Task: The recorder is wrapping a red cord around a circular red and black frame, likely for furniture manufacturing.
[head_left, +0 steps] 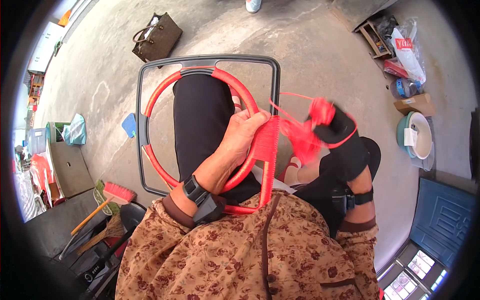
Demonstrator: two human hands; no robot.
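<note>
A black square frame with rounded corners (142, 90) rests across my lap, with a ring (162, 92) inside it. Red cord is wound around most of the ring and along part of the right side, where the wraps form a wide band (267, 137). My left hand (245, 127) is closed around the frame at that band, thumb on top. To the right, apart from the frame, my right hand (336, 131) wears a black glove and grips a bunch of loose red cord (321, 111). A strand runs from it to the frame's right side. Motion blurs the hanging cord.
A brown handbag (159, 37) stands on the concrete floor (320, 65) ahead. Brooms (117, 193) lean at the left near a wooden board (69, 167). On the right are a basin (421, 135), a cardboard box (416, 105), plastic bags and a blue door (442, 220). Someone's shoe (253, 5) shows at the top.
</note>
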